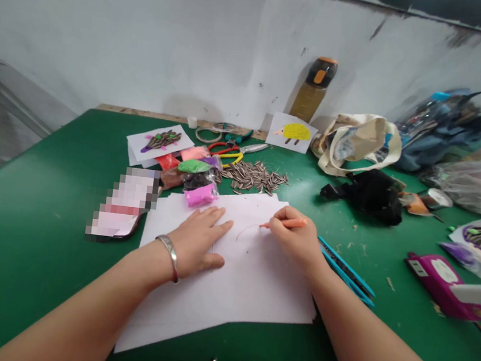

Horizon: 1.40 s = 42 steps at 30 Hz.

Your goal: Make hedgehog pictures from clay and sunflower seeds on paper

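Note:
White paper sheets (227, 295) lie in a loose stack before me on the green table. My left hand (201, 240) rests flat on the top sheet with its fingers spread, a silver bangle (168, 256) at the wrist. Between the fingers of my right hand (294, 239) is an orange marker (290, 224), its tip at the paper. A thin curved orange line (246, 229) runs leftward from that tip. Just beyond the sheets are small bags of coloured clay (199, 195) and a pile of striped sunflower seeds (256, 177).
A phone (127, 205) lies left of the paper. Behind stand a hedgehog drawing (291, 133) and a bottle (314, 90); pliers (233, 150) lie nearby. On the right are a turquoise-edged case (347, 274), a black cloth (373, 195), bags (357, 144) and a magenta device (446, 285).

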{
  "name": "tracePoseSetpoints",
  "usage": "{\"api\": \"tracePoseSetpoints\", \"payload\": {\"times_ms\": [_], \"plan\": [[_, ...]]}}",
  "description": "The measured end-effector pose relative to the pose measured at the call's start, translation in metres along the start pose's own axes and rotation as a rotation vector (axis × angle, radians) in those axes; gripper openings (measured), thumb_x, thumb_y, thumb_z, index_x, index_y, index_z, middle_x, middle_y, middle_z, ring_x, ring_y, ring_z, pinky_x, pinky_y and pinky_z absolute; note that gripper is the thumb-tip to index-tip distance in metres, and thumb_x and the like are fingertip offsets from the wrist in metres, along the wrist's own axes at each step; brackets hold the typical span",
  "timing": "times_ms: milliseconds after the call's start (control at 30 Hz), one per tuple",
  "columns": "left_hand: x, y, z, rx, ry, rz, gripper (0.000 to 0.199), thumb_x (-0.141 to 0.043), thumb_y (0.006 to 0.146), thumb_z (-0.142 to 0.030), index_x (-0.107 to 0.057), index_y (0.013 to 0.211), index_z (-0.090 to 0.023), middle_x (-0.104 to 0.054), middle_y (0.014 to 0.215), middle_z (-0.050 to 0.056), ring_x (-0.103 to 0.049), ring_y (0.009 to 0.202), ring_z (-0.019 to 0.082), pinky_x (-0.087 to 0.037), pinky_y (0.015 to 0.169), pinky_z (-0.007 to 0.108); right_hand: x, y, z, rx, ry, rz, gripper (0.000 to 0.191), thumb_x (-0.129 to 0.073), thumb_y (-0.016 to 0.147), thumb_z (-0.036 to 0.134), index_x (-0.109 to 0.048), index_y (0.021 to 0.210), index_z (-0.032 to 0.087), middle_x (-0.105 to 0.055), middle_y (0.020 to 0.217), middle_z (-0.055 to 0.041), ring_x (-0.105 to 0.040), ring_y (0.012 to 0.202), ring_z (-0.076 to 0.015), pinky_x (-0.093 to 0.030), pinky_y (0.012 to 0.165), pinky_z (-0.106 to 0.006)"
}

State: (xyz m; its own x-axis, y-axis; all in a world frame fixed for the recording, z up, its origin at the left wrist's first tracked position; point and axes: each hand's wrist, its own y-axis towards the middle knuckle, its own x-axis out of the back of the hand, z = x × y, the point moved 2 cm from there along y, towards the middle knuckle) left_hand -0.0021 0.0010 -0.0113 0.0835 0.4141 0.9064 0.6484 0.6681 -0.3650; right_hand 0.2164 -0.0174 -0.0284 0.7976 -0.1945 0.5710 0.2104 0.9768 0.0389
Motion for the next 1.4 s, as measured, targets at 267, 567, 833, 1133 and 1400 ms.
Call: {"api": "tracePoseSetpoints", "payload": {"times_ms": [267, 567, 833, 1133, 1400], "plan": [[0.001, -0.001, 0.000, 0.011, -0.027, -0.002, 0.074, -0.063, 0.077, -0.042, -0.037, 0.142, -0.017, -0.022, 0.153, 0.018, -0.019, 0.139, 0.036, -0.019, 0.112, 0.049, 0.004, 0.001, -0.001, -0.013, 0.006, 0.019, 0.009, -0.052, 0.066, 0.020, -0.051, 0.057, 0.021, -0.060, 0.061, 0.0025, -0.058, 0.065, -0.0166, -0.037, 0.056, -0.025], [0.002, 0.000, -0.001, 0.014, 0.008, 0.015, 0.074, -0.062, 0.078, -0.044, -0.035, 0.142, -0.018, -0.022, 0.153, 0.018, -0.019, 0.140, 0.035, -0.020, 0.112, 0.050, 0.007, 0.002, -0.001, -0.021, -0.006, 0.043, 0.011, -0.052, 0.066, 0.019, -0.052, 0.055, 0.021, -0.062, 0.060, 0.0017, -0.056, 0.063, -0.0159, -0.037, 0.055, -0.026], [0.002, -0.001, -0.001, 0.022, -0.007, 0.019, 0.075, -0.062, 0.078, -0.043, -0.035, 0.143, -0.017, -0.021, 0.153, 0.018, -0.018, 0.140, 0.035, -0.018, 0.112, 0.049, 0.006, 0.003, -0.002, -0.016, 0.008, 0.044, 0.014, -0.053, 0.066, 0.020, -0.051, 0.052, 0.021, -0.061, 0.058, 0.0021, -0.057, 0.061, -0.0161, -0.036, 0.054, -0.026], [0.001, -0.001, -0.001, 0.017, -0.015, 0.004, 0.075, -0.063, 0.078, -0.044, -0.035, 0.142, -0.018, -0.021, 0.153, 0.018, -0.019, 0.140, 0.035, -0.018, 0.112, 0.049, 0.008, -0.002, 0.003, -0.029, 0.384, 0.052, 0.015, -0.053, 0.068, 0.014, -0.049, 0.054, 0.019, -0.047, 0.049, 0.0059, -0.067, 0.067, -0.0191, -0.041, 0.056, -0.025], [-0.010, -0.001, 0.004, -0.022, -0.002, -0.072, 0.082, -0.063, 0.073, -0.052, -0.035, 0.142, -0.019, -0.022, 0.153, 0.018, -0.019, 0.139, 0.037, -0.019, 0.111, 0.053, -0.008, -0.018, 0.019, 0.021, 0.312, 0.296, 0.010, -0.054, 0.073, 0.017, -0.058, 0.065, 0.020, -0.068, 0.069, 0.0011, -0.065, 0.073, -0.0171, -0.042, 0.060, -0.025]]}}
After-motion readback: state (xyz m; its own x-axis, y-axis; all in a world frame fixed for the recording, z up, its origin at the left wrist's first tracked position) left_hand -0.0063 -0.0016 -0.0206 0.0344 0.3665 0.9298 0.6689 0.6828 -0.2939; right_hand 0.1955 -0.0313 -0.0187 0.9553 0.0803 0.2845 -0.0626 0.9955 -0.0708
